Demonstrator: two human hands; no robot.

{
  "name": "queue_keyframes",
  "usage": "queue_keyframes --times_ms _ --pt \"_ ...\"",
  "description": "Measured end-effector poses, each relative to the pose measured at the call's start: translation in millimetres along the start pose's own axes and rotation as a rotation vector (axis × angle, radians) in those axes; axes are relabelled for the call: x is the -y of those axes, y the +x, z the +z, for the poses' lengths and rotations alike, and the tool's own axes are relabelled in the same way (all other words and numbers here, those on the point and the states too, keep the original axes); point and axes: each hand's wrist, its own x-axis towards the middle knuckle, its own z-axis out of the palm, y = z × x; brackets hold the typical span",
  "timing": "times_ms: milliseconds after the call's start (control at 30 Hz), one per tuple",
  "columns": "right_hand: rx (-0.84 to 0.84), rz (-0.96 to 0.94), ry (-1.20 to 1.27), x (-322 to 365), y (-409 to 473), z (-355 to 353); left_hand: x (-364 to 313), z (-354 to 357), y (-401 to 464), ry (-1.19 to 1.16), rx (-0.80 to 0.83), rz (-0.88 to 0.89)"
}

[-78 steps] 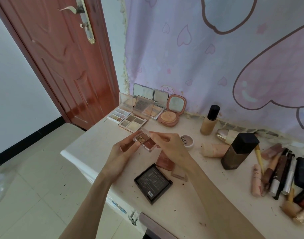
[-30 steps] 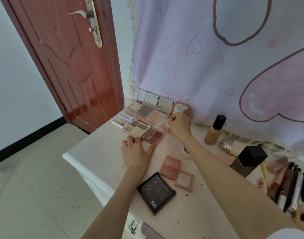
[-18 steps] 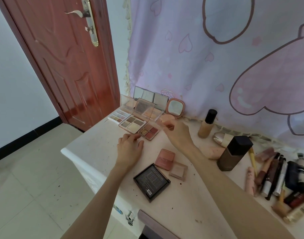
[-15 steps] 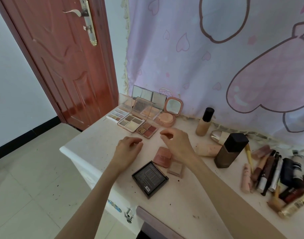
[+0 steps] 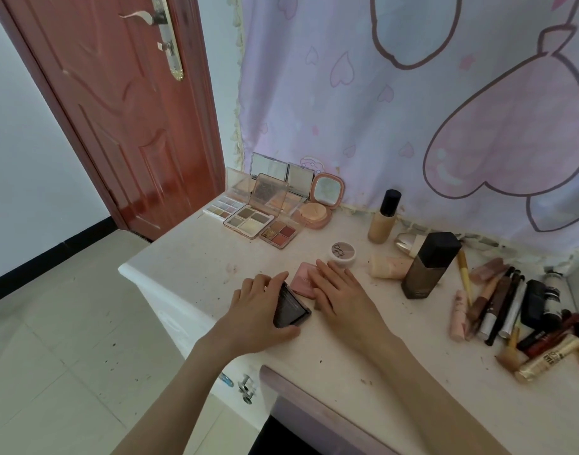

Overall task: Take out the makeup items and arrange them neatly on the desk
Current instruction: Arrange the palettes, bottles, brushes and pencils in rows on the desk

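Black compact (image 5: 289,307), flat half a second ago, now tips up on edge in the left hand (image 5: 258,310) at frame centre; the right hand (image 5: 339,292) lies flat on the pink compact (image 5: 301,282). Next placement looks underway.

Both bare forearms reach in from the near edge of the desk (image 5: 189,257). The left hand (image 5: 260,308) lies knuckles up near the front left corner, fingers and thumb curled round a black compact (image 5: 289,307) tilted up on its edge. The right hand (image 5: 339,292) rests palm down just beside it, fingers straight and together, pressing flat on a pink compact (image 5: 301,282).
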Motion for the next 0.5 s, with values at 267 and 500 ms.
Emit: queue_keyframes --times_ms 267,500 --pt "-0.035 0.0 0.082 -0.8 -4.6 -0.9 0.5 -23.6 0.9 -0.71 -0.226 -0.093" --pt "-0.48 0.2 0.616 2.2 -18.1 -18.6 -10.3 -24.1 0.1 -1.423 -0.275 0.079"
